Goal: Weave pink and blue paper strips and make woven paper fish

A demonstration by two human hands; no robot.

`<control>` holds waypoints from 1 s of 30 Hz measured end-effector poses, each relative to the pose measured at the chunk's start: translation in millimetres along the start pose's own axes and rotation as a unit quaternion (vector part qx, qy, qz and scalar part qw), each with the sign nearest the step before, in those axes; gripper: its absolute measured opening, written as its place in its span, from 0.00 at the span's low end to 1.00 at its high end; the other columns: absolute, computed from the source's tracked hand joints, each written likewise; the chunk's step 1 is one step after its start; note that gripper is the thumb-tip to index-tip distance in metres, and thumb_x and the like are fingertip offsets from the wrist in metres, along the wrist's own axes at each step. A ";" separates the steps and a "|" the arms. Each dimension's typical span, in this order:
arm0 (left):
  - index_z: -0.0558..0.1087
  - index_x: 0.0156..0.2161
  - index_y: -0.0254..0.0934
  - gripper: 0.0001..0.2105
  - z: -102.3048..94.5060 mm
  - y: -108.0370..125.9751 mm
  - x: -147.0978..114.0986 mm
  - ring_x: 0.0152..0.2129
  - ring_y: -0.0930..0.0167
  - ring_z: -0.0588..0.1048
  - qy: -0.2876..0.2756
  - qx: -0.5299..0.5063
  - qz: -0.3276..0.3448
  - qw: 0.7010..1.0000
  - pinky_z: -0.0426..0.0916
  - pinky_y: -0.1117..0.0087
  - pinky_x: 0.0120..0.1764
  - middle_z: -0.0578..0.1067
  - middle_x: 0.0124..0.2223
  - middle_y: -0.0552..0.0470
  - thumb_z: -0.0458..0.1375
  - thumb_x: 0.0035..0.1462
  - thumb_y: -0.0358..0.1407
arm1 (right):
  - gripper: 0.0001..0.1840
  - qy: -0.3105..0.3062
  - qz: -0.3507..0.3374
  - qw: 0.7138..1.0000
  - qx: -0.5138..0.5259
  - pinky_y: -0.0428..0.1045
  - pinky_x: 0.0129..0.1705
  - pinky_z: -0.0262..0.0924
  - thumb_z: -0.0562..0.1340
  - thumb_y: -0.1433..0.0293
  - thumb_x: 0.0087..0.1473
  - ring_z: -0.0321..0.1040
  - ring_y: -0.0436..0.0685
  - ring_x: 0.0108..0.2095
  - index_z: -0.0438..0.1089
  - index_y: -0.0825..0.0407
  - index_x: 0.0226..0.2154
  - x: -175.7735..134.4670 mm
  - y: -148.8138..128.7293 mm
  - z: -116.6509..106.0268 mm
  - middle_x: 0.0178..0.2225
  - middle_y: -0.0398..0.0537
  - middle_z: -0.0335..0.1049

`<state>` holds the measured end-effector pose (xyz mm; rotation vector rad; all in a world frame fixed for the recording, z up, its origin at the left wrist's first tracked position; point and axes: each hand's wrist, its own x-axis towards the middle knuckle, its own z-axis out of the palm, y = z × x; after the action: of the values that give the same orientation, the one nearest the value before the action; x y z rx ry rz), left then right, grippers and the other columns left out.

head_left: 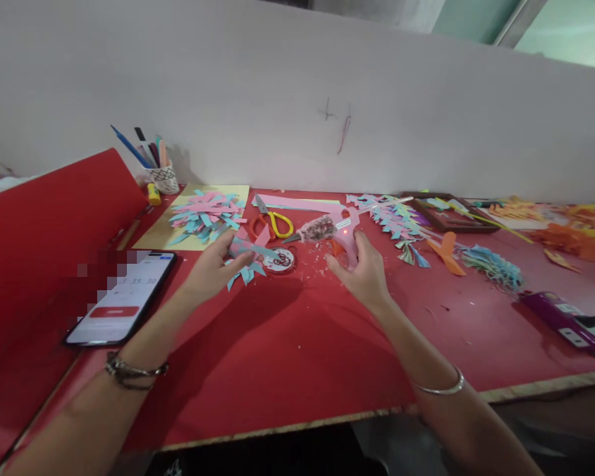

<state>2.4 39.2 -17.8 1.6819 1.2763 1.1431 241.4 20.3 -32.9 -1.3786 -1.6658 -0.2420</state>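
My right hand [365, 272] is closed round the handle of a pink hot glue gun [346, 241]. A clear glue stick juts from its back, a small light glows on its side, and its soiled nozzle points left. My left hand [213, 270] pinches pink and blue paper pieces [252, 246] in front of the nozzle, with a gap between them. More blue pieces [246, 275] lie on the table under that hand. A round white disc [279, 260] with dark squiggles lies between the hands. Behind it are yellow-and-red scissors [276, 226].
A heap of cut paper [208, 215] sits on a yellow sheet [153, 231]. At left are a phone [123, 301] and a pen cup [163, 178]. Fringed paper strips [391, 217], a brown tray [459, 215] and a purple power strip [565, 320] lie at right.
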 end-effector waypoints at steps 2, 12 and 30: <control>0.64 0.24 0.37 0.06 9.0 -6.5 -3.6 0.19 0.76 0.62 -0.012 -0.004 0.004 1.000 0.55 0.76 0.24 0.64 0.21 0.60 0.58 0.42 0.34 | 0.20 0.000 -0.005 1.000 -0.016 0.51 0.28 0.58 0.57 0.55 0.43 0.63 0.56 0.28 0.58 0.52 0.34 -1.3 2.6 2.2 0.27 0.48 0.64; 0.69 0.22 0.38 0.05 20.6 -7.4 -16.1 0.22 0.71 0.69 0.028 0.018 0.019 0.999 0.62 0.74 0.26 0.73 0.23 0.55 0.57 0.40 0.37 | 0.18 -0.045 -0.038 0.998 -0.026 0.53 0.29 0.60 0.56 0.57 0.43 0.65 0.58 0.29 0.59 0.52 0.34 -4.9 -0.6 1.4 0.27 0.48 0.65; 0.69 0.23 0.37 0.07 19.1 -3.3 -20.4 0.20 0.72 0.67 0.057 0.078 0.023 0.995 0.60 0.75 0.23 0.73 0.22 0.54 0.54 0.42 0.39 | 0.14 -0.065 -0.053 0.996 -0.032 0.52 0.32 0.60 0.54 0.64 0.46 0.66 0.57 0.31 0.61 0.53 0.36 -5.3 -0.4 4.6 0.32 0.52 0.68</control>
<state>16.9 19.5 -31.9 1.7901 1.4364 1.2077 238.3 19.5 -39.2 -1.3791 -1.8571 -0.2724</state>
